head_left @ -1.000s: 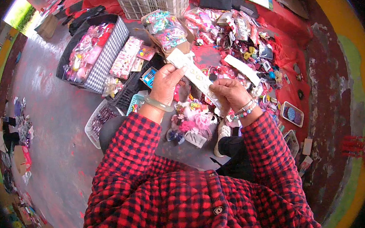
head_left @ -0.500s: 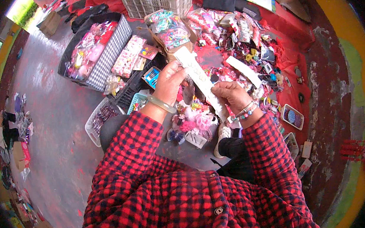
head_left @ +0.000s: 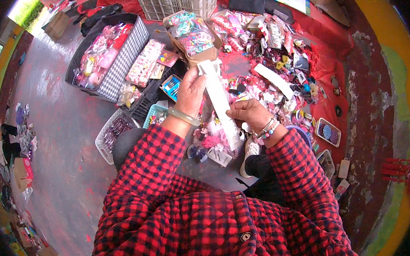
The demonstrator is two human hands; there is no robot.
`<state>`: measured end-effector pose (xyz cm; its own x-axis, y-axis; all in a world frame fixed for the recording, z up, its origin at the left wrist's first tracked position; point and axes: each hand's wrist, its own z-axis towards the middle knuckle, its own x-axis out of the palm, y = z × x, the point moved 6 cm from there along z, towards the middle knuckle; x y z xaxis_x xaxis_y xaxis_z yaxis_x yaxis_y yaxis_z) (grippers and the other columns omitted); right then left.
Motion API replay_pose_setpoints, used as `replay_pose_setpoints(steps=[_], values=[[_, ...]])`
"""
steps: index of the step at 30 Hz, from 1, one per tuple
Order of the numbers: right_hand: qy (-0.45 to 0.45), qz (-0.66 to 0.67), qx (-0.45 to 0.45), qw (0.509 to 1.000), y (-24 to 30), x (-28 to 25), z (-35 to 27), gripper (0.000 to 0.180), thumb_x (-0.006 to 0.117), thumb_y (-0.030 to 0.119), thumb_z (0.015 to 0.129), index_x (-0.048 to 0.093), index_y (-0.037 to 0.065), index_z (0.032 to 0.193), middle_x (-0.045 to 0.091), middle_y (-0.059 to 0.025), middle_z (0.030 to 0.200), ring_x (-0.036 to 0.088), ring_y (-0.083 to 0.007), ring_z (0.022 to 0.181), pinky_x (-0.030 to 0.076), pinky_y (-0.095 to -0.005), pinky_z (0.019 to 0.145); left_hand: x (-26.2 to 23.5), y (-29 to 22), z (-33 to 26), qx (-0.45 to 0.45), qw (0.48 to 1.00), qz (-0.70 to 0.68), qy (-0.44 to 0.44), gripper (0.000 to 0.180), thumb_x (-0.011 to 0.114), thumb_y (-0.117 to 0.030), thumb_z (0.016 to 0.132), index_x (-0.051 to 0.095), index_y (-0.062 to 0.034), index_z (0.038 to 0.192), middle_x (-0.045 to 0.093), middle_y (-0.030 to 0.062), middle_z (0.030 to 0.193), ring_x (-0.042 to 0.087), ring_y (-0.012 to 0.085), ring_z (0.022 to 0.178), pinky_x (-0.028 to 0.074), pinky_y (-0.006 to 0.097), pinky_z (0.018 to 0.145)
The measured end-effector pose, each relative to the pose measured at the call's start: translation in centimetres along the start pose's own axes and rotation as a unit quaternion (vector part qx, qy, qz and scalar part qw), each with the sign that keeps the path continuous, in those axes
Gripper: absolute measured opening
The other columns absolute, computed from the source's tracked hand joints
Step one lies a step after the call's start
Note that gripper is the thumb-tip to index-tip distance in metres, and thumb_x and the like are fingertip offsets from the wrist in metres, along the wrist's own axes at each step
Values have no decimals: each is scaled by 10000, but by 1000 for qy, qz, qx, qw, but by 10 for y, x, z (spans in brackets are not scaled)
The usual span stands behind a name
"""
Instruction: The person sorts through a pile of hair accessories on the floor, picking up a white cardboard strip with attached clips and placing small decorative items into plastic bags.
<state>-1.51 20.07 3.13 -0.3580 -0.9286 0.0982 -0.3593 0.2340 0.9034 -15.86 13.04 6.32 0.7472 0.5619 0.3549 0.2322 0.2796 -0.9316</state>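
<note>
A long, narrow white card strip [head_left: 217, 95] slants across the front of me, seemingly in a clear sleeve. My left hand [head_left: 191, 94] pinches its upper end, thumb along the edge. Lower down, my right hand [head_left: 252, 115] grips its right edge between thumb and fingers. The face now toward me looks plain white. Beneath the strip lies a heap of pink fabric flowers and hair ornaments [head_left: 211, 141], partly hidden by it. Another white card strip [head_left: 274, 80] rests on the pile beyond my right hand.
A houndstooth fabric bin [head_left: 127, 52] and a cardboard box of colourful bags [head_left: 207, 54] stand ahead. Behind is a pale plastic crate [head_left: 179, 4]. Small baskets sit at both sides: a white one [head_left: 103, 149], a teal one [head_left: 152, 115], and a white tray [head_left: 330, 141] at right.
The strip has turned over from a face with small items to a plain white one. It hangs steeper now, as my right hand has shifted left and slightly down.
</note>
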Motion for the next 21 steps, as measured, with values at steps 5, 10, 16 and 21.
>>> replay_pose_setpoints(steps=[5,10,16,21], values=[[61,-92,12,994,0,2,-1,173,600,177,813,624,9,781,565,4,622,506,-76,552,408,-228,532,12,-8,0,-25,996,-47,75,350,385,-58,823,430,-37,1169,587,67,876,568,128,761,466,250,689],[-49,-169,-101,979,24,-13,-1,246,575,239,825,613,0,869,607,-32,736,547,-87,665,442,-239,603,17,-1,-4,-31,996,14,85,399,412,4,797,405,-53,1192,572,58,868,560,122,770,449,243,717],[-224,-192,-225,929,53,-14,-8,218,662,225,730,628,28,818,623,-95,733,588,-146,640,453,-274,570,26,16,-12,42,985,106,126,410,483,5,794,408,-58,1192,543,22,877,507,66,737,427,215,653],[-270,-283,-287,874,69,-7,-19,164,632,202,717,634,53,787,602,-104,709,596,-241,649,459,-327,577,33,18,-17,-38,985,69,151,444,488,-1,804,375,-59,1229,526,28,1003,512,71,869,418,205,712]])
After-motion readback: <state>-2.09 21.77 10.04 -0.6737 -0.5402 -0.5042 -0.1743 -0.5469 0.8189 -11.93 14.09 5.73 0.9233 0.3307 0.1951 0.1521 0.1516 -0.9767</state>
